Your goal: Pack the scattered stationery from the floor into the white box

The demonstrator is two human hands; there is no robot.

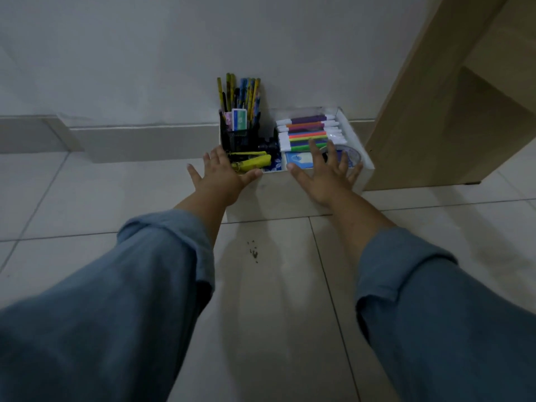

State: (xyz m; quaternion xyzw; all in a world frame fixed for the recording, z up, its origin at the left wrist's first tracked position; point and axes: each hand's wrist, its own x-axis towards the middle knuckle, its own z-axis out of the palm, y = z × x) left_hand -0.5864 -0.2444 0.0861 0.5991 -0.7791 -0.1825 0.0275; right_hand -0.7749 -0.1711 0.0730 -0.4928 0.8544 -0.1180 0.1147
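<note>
Left grip (223, 175) and right grip (324, 178) lie flat, fingers straight and spread apart, holding nothing, over the near rim of the white rectangular box (275, 195), which stands on the pale tiled floor (275, 300) against the wall. Just beyond the left grip, a black mesh pen holder (240, 137) stands inside the box. Just beyond the right grip lie white-capped coloured markers (307, 132).

Left hand (222, 177) and right hand (326, 178) reach forward on outstretched arms, palms down, fingers straight and spread, thumbs pointing toward each other; blue sleeves (130, 285) end mid-forearm, wrists bare
</note>
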